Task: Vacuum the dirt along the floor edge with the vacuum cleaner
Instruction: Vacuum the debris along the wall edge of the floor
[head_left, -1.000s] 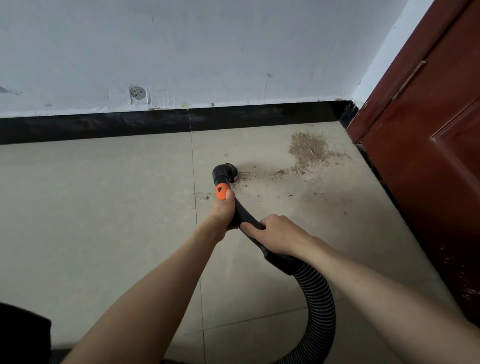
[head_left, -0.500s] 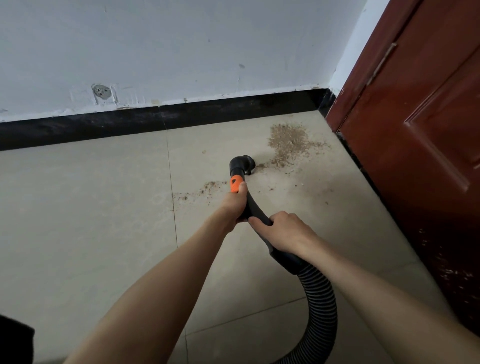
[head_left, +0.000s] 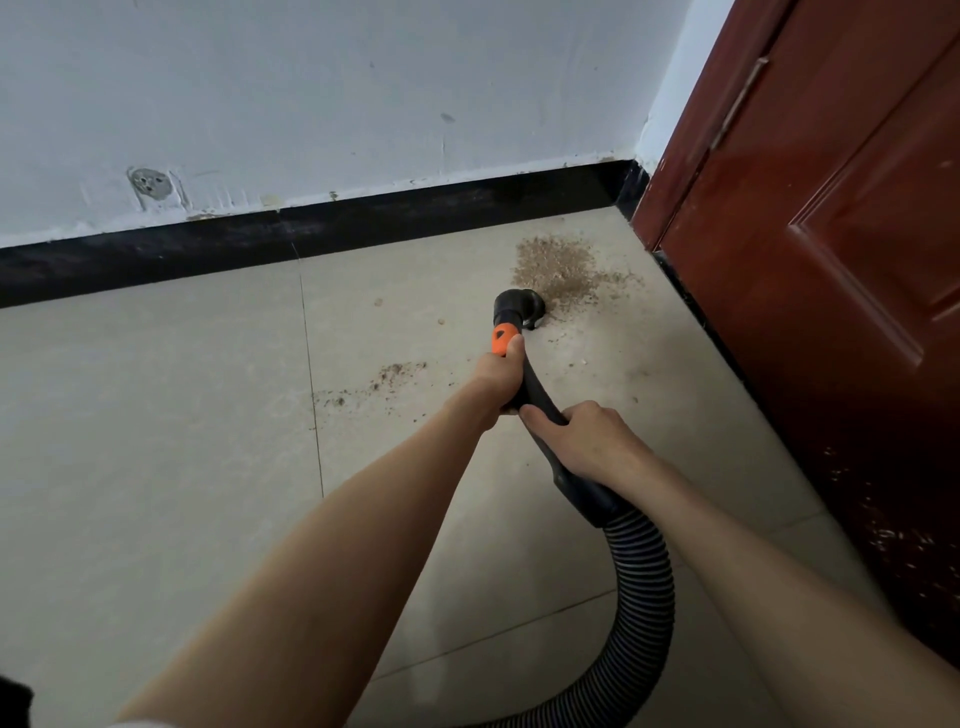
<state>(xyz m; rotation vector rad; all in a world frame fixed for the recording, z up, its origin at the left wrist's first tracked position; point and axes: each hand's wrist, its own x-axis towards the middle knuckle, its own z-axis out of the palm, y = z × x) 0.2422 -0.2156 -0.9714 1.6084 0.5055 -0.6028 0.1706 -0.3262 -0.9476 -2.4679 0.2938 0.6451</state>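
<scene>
Beyond the left hand's (head_left: 500, 375) fingers (head_left: 514, 347), the nozzle (head_left: 518, 306) touches the dirt pile (head_left: 556, 265).

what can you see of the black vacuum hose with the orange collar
The black vacuum hose with an orange collar has a rigid, smooth plastic handle tube and a ribbed flexible section curving out of the bottom of the view. Its round black nozzle sits low at the near edge of the brown dirt pile. The left hand grips just below the collar, the right hand farther back.
</scene>
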